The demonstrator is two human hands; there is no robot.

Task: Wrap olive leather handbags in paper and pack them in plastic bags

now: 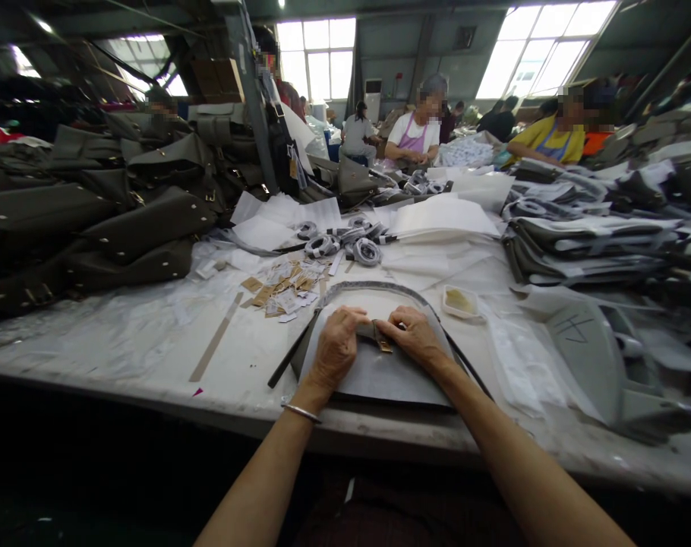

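Observation:
A dark bag lies flat in front of me, with a pale sheet [391, 377] over its face and its grey-wrapped handle [373, 287] arching away at the far side. Over the sheet, my left hand [339, 343] is closed in a pinch on one side of a short dark strap [370, 334]. My right hand [412, 336] pinches the same strap from the other side, thumb and fingers together. Between the two hands hangs a gold metal clasp [385, 346]. My fingertips partly hide the strap.
Brown and white tags [285, 287] lie in a pile at the left, near a tan strip [217, 338]. Wrapped strap coils [367, 251] and white sheets [445, 219] sit beyond. A small tray [459, 301] stands right. Dark bags [146, 228] are heaped left; co-workers [417, 133] sit behind.

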